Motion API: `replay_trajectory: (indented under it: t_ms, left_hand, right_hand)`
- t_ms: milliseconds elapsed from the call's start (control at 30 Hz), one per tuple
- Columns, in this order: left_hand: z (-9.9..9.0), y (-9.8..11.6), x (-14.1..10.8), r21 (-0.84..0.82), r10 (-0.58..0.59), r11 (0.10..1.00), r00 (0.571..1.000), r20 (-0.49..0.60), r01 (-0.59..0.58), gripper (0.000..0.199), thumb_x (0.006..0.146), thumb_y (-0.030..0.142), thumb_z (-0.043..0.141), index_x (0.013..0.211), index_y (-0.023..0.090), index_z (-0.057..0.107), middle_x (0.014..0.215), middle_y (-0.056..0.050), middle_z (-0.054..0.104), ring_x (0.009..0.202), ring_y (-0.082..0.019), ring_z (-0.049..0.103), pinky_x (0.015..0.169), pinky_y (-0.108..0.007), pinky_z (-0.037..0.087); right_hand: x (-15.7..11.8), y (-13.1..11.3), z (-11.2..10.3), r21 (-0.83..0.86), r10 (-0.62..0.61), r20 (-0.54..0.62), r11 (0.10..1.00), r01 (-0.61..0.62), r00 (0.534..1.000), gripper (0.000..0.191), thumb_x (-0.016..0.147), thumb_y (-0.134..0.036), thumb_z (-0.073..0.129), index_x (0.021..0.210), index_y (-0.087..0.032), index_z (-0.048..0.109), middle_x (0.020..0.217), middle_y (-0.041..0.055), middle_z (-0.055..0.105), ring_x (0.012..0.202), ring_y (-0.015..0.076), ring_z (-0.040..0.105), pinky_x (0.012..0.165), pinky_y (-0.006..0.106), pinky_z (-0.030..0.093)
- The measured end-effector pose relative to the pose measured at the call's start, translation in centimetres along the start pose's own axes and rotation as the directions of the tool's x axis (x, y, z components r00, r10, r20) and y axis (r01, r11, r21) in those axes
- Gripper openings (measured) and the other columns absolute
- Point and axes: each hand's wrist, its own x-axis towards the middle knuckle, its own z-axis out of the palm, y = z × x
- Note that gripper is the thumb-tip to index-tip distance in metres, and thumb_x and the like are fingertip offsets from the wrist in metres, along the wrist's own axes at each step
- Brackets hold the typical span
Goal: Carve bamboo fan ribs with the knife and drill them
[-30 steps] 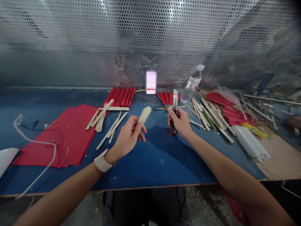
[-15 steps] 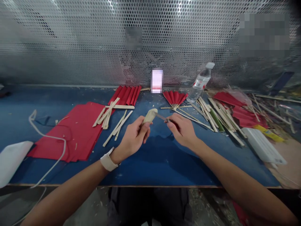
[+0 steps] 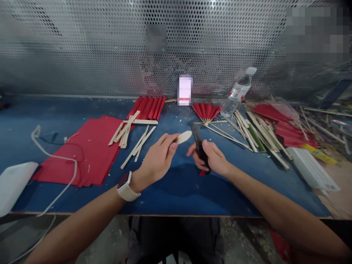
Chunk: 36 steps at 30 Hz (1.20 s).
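Observation:
Near the middle of the blue table, my left hand (image 3: 157, 157) grips a pale piece of bamboo or wood (image 3: 184, 137) whose rounded tip points right. My right hand (image 3: 217, 160) is wrapped around the black handle of a knife (image 3: 197, 136). The knife's dark blade points up and away, just right of the pale tip, with a gap between them. Beyond the hands lies a small red pleated fan (image 3: 206, 112) with thin sticks. Loose bamboo strips (image 3: 138, 146) lie left of my left hand, and the far end of the pale piece is hidden in my fingers.
Stacked red sheets (image 3: 85, 154), a white cable (image 3: 62, 158) and pleated red paper (image 3: 147, 109) are on the left. A lit phone (image 3: 184, 90) leans at the back beside a water bottle (image 3: 238, 93). More strips (image 3: 266, 134) and a white power strip (image 3: 312, 168) lie right.
The knife blade has come away from the pale piece and swung upright. The pale piece has turned to point more to the right, and my left wrist has rotated.

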Motion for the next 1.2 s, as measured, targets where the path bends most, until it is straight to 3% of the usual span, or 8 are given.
replay_trajectory:
  t_ms: [200, 333, 400, 500, 667, 833, 1033, 1200]
  left_hand:
    - [0.0, -0.2, 0.0, -0.019, 0.023, 1.0, 1.0, 0.01, -0.023, 0.046, 0.115, 0.054, 0.034, 0.121, 0.017, 0.062, 0.096, -0.005, 0.069, 0.075, -0.015, 0.065, 0.07, -0.029, 0.054]
    - [0.3, -0.4, -0.2, 0.195, 0.106, 0.974, 0.994, 0.04, -0.111, 0.052, 0.115, 0.058, 0.026, 0.122, 0.018, 0.059, 0.102, -0.007, 0.073, 0.083, -0.019, 0.073, 0.064, -0.029, 0.053]
    - [0.4, -0.4, -0.3, 0.312, 0.149, 0.935, 0.985, 0.092, -0.17, 0.055, 0.115, 0.057, 0.021, 0.125, 0.018, 0.058, 0.104, -0.009, 0.074, 0.081, -0.02, 0.075, 0.058, -0.028, 0.05]
    - [0.7, -0.4, -0.4, 0.431, 0.207, 0.867, 0.968, 0.143, -0.249, 0.056, 0.116, 0.052, 0.016, 0.128, 0.016, 0.057, 0.101, -0.009, 0.074, 0.074, -0.02, 0.075, 0.053, -0.029, 0.048]
    - [1.1, -0.3, -0.6, 0.524, 0.258, 0.796, 0.953, 0.161, -0.304, 0.053, 0.117, 0.047, 0.017, 0.129, 0.014, 0.056, 0.099, -0.009, 0.075, 0.078, -0.021, 0.077, 0.056, -0.029, 0.051]
    - [1.6, -0.2, -0.8, 0.522, 0.2, 0.808, 0.96, 0.196, -0.274, 0.049, 0.118, 0.046, 0.024, 0.133, 0.013, 0.058, 0.106, -0.013, 0.075, 0.093, -0.025, 0.079, 0.066, -0.031, 0.057]
    - [1.8, -0.2, -0.8, 0.537, 0.192, 0.795, 0.958, 0.215, -0.28, 0.049, 0.118, 0.043, 0.022, 0.13, 0.014, 0.059, 0.101, -0.011, 0.074, 0.087, -0.024, 0.079, 0.061, -0.029, 0.054]
    - [1.8, -0.3, -0.8, 0.567, 0.198, 0.769, 0.954, 0.226, -0.294, 0.042, 0.117, 0.04, 0.03, 0.132, 0.012, 0.058, 0.109, -0.015, 0.075, 0.091, -0.024, 0.079, 0.063, -0.03, 0.057]
  right_hand:
    - [-0.2, -0.4, -0.6, -0.136, -0.049, 0.041, 0.989, 0.055, 0.998, 0.064, 0.106, -0.074, 0.04, 0.096, -0.017, 0.068, 0.057, -0.0081, 0.038, 0.042, 0.0049, 0.03, 0.04, 0.023, 0.027]
    - [-0.3, -0.5, -0.4, -0.31, -0.24, -0.146, 0.932, 0.186, 0.96, 0.05, 0.093, -0.066, 0.071, 0.109, -0.018, 0.068, 0.065, -0.0059, 0.052, 0.05, 0.0061, 0.042, 0.046, 0.023, 0.035]
    - [-0.3, -0.6, 0.0, -0.392, -0.281, -0.244, 0.904, 0.171, 0.928, 0.05, 0.086, -0.061, 0.081, 0.111, -0.019, 0.07, 0.074, -0.0025, 0.062, 0.057, 0.0082, 0.051, 0.05, 0.024, 0.041]
    - [-0.2, -0.6, 0.5, -0.422, -0.22, -0.295, 0.903, 0.08, 0.93, 0.041, 0.092, -0.055, 0.076, 0.108, -0.018, 0.074, 0.072, -0.0009, 0.066, 0.054, 0.0083, 0.05, 0.05, 0.024, 0.042]
    - [-0.2, 0.5, 0.7, -0.29, -0.101, -0.286, 0.957, 0.014, 0.953, 0.037, 0.099, -0.051, 0.067, 0.111, -0.016, 0.074, 0.068, -0.0017, 0.065, 0.041, 0.0053, 0.04, 0.04, 0.023, 0.035]
    - [-0.1, 1.1, 1.1, -0.288, -0.13, -0.332, 0.957, 0.031, 0.934, 0.031, 0.099, -0.044, 0.065, 0.108, -0.016, 0.074, 0.063, -0.0028, 0.061, 0.042, 0.0058, 0.04, 0.04, 0.022, 0.035]
    - [0.1, 0.5, 1.5, -0.264, -0.087, -0.372, 0.964, -0.016, 0.924, 0.029, 0.095, -0.041, 0.066, 0.105, -0.015, 0.075, 0.063, -0.0012, 0.062, 0.043, 0.0075, 0.043, 0.041, 0.024, 0.036]
    - [0.4, 0.4, 1.4, -0.219, -0.046, -0.375, 0.975, -0.041, 0.926, 0.03, 0.093, -0.042, 0.068, 0.105, -0.015, 0.074, 0.063, -0.0015, 0.062, 0.042, 0.0074, 0.042, 0.039, 0.024, 0.035]
